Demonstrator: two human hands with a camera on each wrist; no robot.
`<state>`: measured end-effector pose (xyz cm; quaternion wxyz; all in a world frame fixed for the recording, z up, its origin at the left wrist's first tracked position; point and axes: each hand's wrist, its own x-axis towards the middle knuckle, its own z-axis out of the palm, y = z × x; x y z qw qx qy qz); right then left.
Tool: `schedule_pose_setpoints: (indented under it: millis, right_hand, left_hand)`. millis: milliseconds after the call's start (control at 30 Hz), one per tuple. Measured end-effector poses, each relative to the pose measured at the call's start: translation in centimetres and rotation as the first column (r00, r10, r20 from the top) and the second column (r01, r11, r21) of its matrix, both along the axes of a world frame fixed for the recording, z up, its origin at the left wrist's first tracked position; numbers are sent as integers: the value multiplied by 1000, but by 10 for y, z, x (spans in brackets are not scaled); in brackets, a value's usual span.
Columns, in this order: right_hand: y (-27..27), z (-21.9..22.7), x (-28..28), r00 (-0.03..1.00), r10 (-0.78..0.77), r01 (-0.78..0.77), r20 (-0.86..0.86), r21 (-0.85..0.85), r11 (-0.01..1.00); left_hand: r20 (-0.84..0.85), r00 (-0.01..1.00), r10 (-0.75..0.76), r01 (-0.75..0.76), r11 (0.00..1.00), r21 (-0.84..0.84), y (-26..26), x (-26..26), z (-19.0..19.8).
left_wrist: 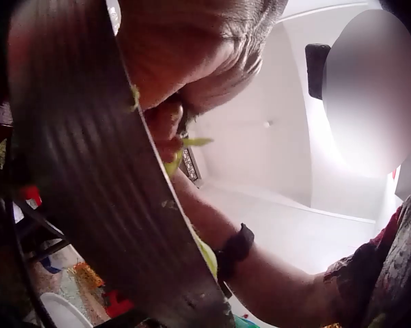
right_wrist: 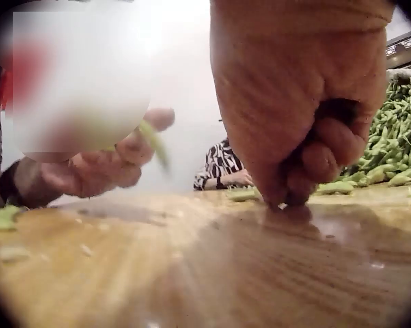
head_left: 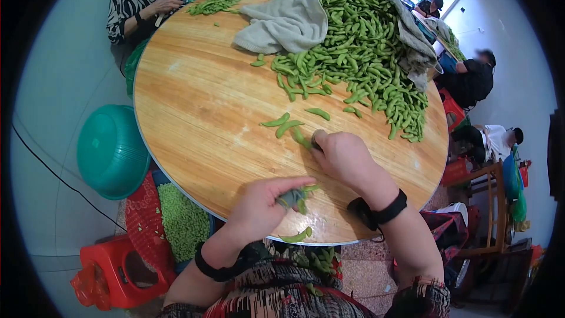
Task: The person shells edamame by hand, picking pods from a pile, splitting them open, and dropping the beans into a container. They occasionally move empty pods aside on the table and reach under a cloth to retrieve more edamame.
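Several green pods are held in the left hand, low over the near side of the round wooden table; a grey covering shows at its fingers. Farther forward and to the right, the right hand has its fingers curled down at the tabletop, pinching the end of a green pod. Two loose pods lie just beyond it. One more pod rests near the table edge, below the left hand.
A large pod heap with a light cloth covers the far right of the table. At left are a green basin, a container of shelled beans and a red stool. Other people sit around.
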<state>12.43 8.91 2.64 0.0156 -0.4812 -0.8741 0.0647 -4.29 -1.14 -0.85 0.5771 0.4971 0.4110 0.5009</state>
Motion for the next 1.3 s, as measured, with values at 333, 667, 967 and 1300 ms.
schedule_pose_setpoints:
  millis: [333, 667, 967, 1300]
  right_hand:
    - [-65, 17, 41, 554, -536, -315, -637, -756, 574]
    - [-97, 15, 33, 405, -651, -429, -642, -762, 485]
    - [-106, 8, 24, 246, -783, -472, -572, -776, 418]
    - [-98, -9, 22, 122, -805, -318, -580, -791, 522]
  left_hand:
    - [570, 822, -4, 224, 922, -317, -3, 14, 11]
    - [443, 887, 130, -44, 979, -200, -4, 27, 5]
    - [640, 730, -239, 377, 922, -86, -1, 12, -2]
    - [178, 979, 101, -115, 991, 71, -3, 37, -6]
